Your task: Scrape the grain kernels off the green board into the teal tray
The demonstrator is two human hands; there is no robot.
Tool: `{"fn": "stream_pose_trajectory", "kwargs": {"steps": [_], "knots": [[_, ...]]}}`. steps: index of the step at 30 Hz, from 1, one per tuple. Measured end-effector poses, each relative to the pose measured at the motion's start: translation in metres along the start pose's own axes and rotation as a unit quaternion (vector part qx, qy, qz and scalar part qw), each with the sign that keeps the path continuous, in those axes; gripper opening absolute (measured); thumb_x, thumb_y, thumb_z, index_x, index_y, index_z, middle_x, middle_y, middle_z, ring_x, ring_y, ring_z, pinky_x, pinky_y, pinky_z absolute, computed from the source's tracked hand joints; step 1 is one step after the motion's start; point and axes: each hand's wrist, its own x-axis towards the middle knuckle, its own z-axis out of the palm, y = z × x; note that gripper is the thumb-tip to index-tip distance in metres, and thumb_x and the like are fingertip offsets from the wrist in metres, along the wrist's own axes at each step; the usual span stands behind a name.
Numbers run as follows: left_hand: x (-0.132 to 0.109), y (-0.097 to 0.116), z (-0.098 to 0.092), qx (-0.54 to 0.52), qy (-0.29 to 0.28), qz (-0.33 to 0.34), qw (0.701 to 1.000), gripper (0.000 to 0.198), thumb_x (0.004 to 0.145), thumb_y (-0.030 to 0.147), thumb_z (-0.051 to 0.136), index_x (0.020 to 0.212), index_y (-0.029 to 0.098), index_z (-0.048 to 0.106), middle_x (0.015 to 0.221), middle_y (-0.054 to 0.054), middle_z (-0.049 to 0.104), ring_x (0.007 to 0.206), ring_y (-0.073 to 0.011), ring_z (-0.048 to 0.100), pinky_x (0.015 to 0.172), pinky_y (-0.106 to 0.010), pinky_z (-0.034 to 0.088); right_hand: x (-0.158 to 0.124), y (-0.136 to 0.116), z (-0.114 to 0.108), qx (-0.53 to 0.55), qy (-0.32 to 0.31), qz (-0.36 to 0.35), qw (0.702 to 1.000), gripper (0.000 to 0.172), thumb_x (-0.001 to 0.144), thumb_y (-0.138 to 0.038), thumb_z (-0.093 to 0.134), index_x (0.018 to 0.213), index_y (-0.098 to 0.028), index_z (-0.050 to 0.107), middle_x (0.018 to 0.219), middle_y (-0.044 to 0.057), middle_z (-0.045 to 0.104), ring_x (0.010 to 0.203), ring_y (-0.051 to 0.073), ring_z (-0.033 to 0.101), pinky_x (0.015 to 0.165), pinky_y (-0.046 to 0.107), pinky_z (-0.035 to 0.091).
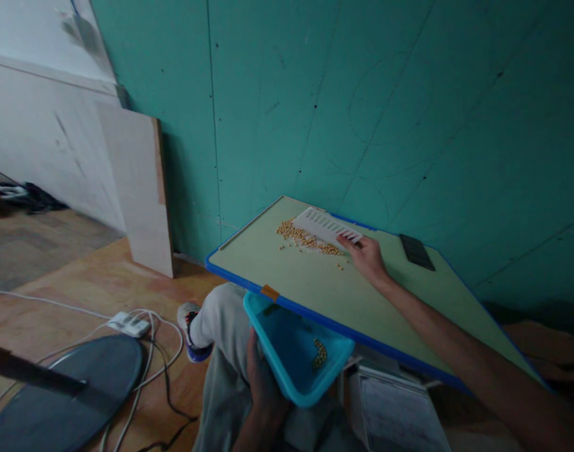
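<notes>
Your right hand [369,258] pinches one end of the flat white slotted plastic scraper [327,226], fingers pressed on it. The heap of yellow corn kernels [306,238] lies against the scraper's long edge, just left of your grip, on the pale green blue-edged table [287,276]. Your left hand [263,383] clasps the blue plastic tray [294,351] from beneath, held under the table's near edge, a few kernels inside.

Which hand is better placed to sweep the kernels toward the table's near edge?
Right. The right hand already holds the white scraper beside the kernels; the left hand holds the blue tray under the table edge.
</notes>
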Motion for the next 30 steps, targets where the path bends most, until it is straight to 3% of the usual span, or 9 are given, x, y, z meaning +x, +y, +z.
{"fn": "stream_pose_trajectory", "kwargs": {"steps": [5, 9, 14, 22, 26, 28, 30], "knots": [[-0.003, -0.003, 0.0, -0.017, -0.022, 0.004, 1.0, 0.032, 0.109, 0.039, 0.062, 0.096, 0.023, 0.086, 0.085, -0.006, 0.087, 0.098, -0.029, 0.086, 0.11, -0.045, 0.062, -0.002, -0.002, 0.002, 0.02, -0.02, -0.006, 1.0, 0.045, 0.08, -0.064, 0.087, 0.093, -0.021, 0.089, 0.101, 0.011, 0.088, 0.098, 0.034, 0.083, 0.095, 0.051, 0.066], [-0.006, -0.004, 0.0, -0.01, -0.026, 0.017, 0.999, 0.031, 0.107, 0.04, 0.066, 0.093, 0.023, 0.087, 0.082, -0.006, 0.086, 0.09, -0.0291, 0.086, 0.106, -0.045, 0.064, -0.004, 0.0, 0.002, 0.02, -0.032, -0.009, 0.999, 0.046, 0.081, -0.063, 0.087, 0.094, -0.02, 0.089, 0.101, 0.012, 0.088, 0.098, 0.034, 0.083, 0.098, 0.052, 0.065], [-0.004, -0.001, 0.002, 0.003, -0.004, 0.017, 1.0, 0.035, 0.109, 0.041, 0.061, 0.094, 0.021, 0.085, 0.089, -0.008, 0.087, 0.089, -0.0286, 0.085, 0.106, -0.044, 0.064, -0.007, -0.001, 0.002, -0.001, -0.053, -0.023, 0.998, 0.046, 0.084, -0.064, 0.085, 0.096, -0.02, 0.088, 0.101, 0.011, 0.088, 0.099, 0.033, 0.083, 0.099, 0.05, 0.063], [-0.002, 0.001, 0.001, 0.014, 0.022, 0.016, 1.0, 0.035, 0.111, 0.038, 0.059, 0.091, 0.02, 0.082, 0.083, -0.007, 0.086, 0.085, -0.0293, 0.085, 0.104, -0.048, 0.065, -0.011, -0.011, 0.002, -0.025, -0.067, -0.075, 0.995, 0.045, 0.089, -0.065, 0.08, 0.094, -0.021, 0.088, 0.098, 0.01, 0.086, 0.096, 0.03, 0.081, 0.092, 0.045, 0.063], [-0.009, 0.001, 0.008, 0.002, 0.02, 0.034, 0.999, 0.037, 0.111, 0.037, 0.061, 0.083, 0.022, 0.08, 0.071, -0.002, 0.08, 0.066, -0.0213, 0.078, 0.089, -0.037, 0.069, -0.013, -0.013, 0.0, -0.024, -0.081, -0.088, 0.993, 0.041, 0.093, -0.061, 0.08, 0.095, -0.022, 0.088, 0.099, 0.009, 0.086, 0.096, 0.03, 0.081, 0.091, 0.043, 0.062], [-0.012, 0.001, 0.013, -0.009, 0.025, 0.045, 0.999, 0.035, 0.11, 0.035, 0.062, 0.083, 0.023, 0.08, 0.07, 0.0, 0.08, 0.057, -0.017, 0.073, 0.089, -0.033, 0.068, -0.014, -0.014, 0.0, -0.021, -0.085, -0.096, 0.992, 0.039, 0.094, -0.06, 0.08, 0.095, -0.022, 0.088, 0.099, 0.01, 0.086, 0.095, 0.03, 0.081, 0.091, 0.043, 0.063], [-0.015, 0.002, 0.016, -0.013, 0.033, 0.036, 0.999, 0.036, 0.111, 0.033, 0.061, 0.082, 0.024, 0.08, 0.07, 0.0, 0.081, 0.059, -0.0183, 0.074, 0.095, -0.035, 0.067, -0.014, -0.014, 0.0, -0.02, -0.081, -0.098, 0.992, 0.038, 0.094, -0.059, 0.08, 0.096, -0.022, 0.088, 0.099, 0.01, 0.086, 0.094, 0.03, 0.081, 0.09, 0.042, 0.063]]}}
